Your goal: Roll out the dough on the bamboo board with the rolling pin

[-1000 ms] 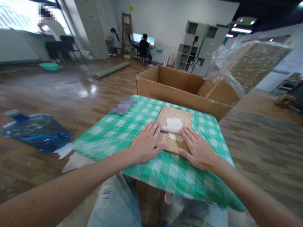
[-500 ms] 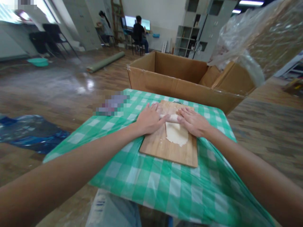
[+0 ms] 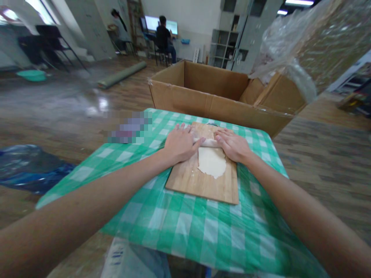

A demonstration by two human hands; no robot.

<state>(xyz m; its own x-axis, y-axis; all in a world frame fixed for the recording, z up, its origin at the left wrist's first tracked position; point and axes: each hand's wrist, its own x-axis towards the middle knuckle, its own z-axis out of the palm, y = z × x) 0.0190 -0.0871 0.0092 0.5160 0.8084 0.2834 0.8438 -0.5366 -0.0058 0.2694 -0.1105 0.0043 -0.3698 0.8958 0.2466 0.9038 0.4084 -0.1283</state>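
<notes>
A sheet of pale dough (image 3: pixel 212 162) with a ragged near edge lies on a wooden board (image 3: pixel 199 189). Across its far edge is a whitish, floury rolling pin (image 3: pixel 210 143). My left hand (image 3: pixel 182 143) rests flat over the pin's left end, its fingers stretched forward and its thumb along the pin. Over the right end lies my right hand (image 3: pixel 233 144), palm down with extended fingers. Both ends of the pin are hidden under the hands. Part of a round metal rim (image 3: pixel 213 124) shows behind the board.
A green checked cloth (image 3: pixel 191 224) covers the table. Beyond it stands a large open cardboard box (image 3: pixel 208 98), with plastic-wrapped material at its right. A blurred-out item (image 3: pixel 130 127) is at the far left edge. Two people sit at the back, one before screens.
The whole view has shifted, so the table appears slightly further left. Both hands remain on the pin at the dough's far edge; a little more dough shows below them.
</notes>
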